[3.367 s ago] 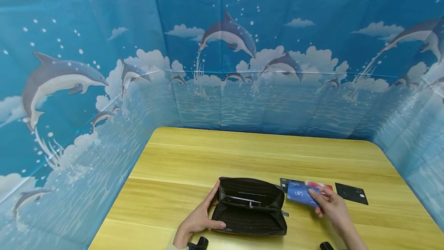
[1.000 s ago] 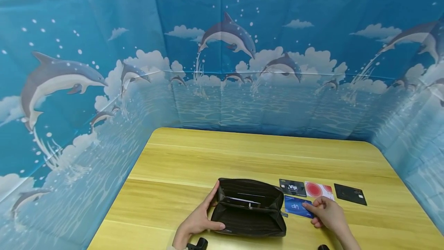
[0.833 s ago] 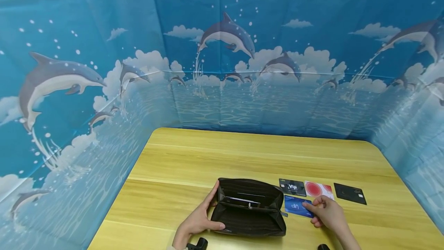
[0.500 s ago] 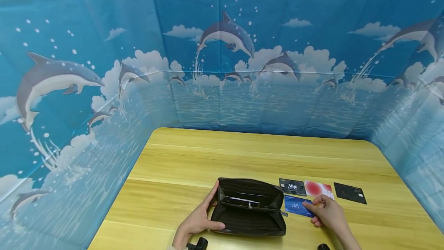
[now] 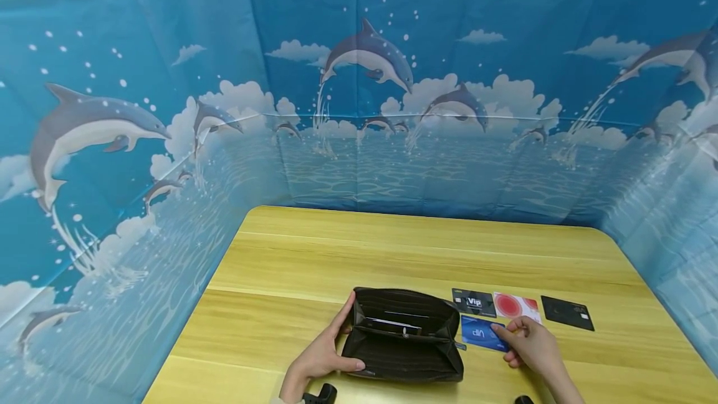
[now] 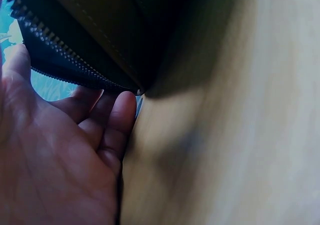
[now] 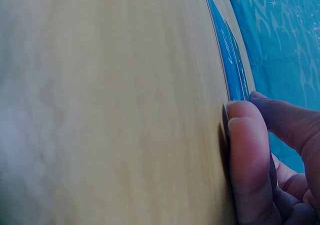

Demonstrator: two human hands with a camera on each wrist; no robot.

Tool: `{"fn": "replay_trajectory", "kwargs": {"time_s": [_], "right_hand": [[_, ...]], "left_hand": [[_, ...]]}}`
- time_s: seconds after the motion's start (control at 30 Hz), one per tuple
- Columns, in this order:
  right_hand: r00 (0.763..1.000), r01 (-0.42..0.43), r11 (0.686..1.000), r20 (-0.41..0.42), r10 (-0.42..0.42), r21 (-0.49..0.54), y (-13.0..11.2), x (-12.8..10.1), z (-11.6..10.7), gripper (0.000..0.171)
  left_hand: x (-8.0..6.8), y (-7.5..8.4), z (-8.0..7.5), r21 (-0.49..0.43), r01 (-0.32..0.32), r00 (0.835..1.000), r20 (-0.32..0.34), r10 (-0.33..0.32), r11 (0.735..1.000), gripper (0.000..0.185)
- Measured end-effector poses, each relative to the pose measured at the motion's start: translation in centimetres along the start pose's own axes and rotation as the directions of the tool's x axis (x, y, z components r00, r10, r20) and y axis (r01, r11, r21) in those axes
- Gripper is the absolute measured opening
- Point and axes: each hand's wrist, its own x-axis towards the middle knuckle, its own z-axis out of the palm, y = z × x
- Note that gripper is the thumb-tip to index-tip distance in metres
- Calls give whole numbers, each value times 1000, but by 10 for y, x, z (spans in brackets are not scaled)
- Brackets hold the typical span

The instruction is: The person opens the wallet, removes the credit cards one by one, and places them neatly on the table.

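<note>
My left hand (image 5: pixel 321 354) holds a black zip-around wallet (image 5: pixel 405 359) by its left side, thumb on the front edge. The wallet lies spread on the table, with a white-edged item in its middle section. In the left wrist view my fingers bend against the toothed zip (image 6: pixel 55 45). To the wallet's right, my right hand (image 5: pixel 535 349) pinches the right end of a blue VIP card (image 5: pixel 478 333) between thumb and fingers. The card lies flat, low over the wood in the right wrist view.
Behind the blue card, a dark Vip card (image 5: pixel 473 302), a white card with red circles (image 5: pixel 509 305) and a black card (image 5: pixel 566 313) form a row on the wooden table (image 5: pixel 392 248). A blue dolphin-print curtain (image 5: pixel 359 167) surrounds the table.
Since the oldest frame, my right hand has lowered the blue card from over the row to the table before it, uncovering the dark and red-circled cards. Over the last second both hands stay still.
</note>
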Motion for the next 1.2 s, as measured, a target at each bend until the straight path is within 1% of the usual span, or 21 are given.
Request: {"fn": "replay_trajectory", "kwargs": {"time_s": [0.13, 0.23, 0.27, 0.43, 0.6, 0.73, 0.8, 0.9, 1.0, 1.1, 1.17, 1.2], "right_hand": [[1000, -4, 1000, -4, 4, 1, 0, -1, 0, 48], [1000, -4, 1000, -9, 4, 5, 0, -1, 0, 50], [1000, -6, 1000, -10, 6, 9, 0, -1, 0, 51], [1000, -24, 999, -5, 24, 40, 1, -2, -2, 58], [1000, -27, 998, -4, 27, 56, 2, -2, -2, 58], [1000, -10, 999, -3, 11, 50, 2, -3, -1, 57], [1000, -2, 1000, -1, 2, 27, 1, -3, 0, 56], [1000, 27, 999, -15, -27, -43, -2, -4, 1, 56], [995, 75, 986, -50, -84, -152, -11, -6, 0, 59], [984, 127, 963, -91, -152, -239, -27, -9, -2, 61], [973, 173, 952, -106, -205, -254, -43, -13, -2, 58], [965, 209, 947, -107, -240, -243, -51, -15, -1, 54]], "left_hand": [[3, -17, 2, 2, -6, 1000, -18, 6, 1000, 117], [6, -29, 3, 10, -2, 1000, -29, 2, 1000, 119], [6, -31, 3, 13, -4, 1000, -30, 5, 1000, 119], [7, -35, 3, 8, -14, 1000, -22, 15, 1000, 118], [7, -36, 3, 9, -19, 1000, -22, 20, 1000, 117], [7, -35, 3, 6, -22, 1000, -21, 22, 1000, 117], [6, -34, 3, 8, -22, 1000, -21, 22, 1000, 117], [6, -34, 3, 30, -15, 1000, -27, 16, 999, 118], [5, -31, 3, 44, -5, 999, -33, 7, 999, 118], [2, -18, 2, 44, -17, 999, -27, 18, 999, 116], [1, -9, 1, 33, -19, 1000, -15, 20, 999, 115], [1, -5, 1, 32, -18, 1000, -9, 18, 999, 114]]}}
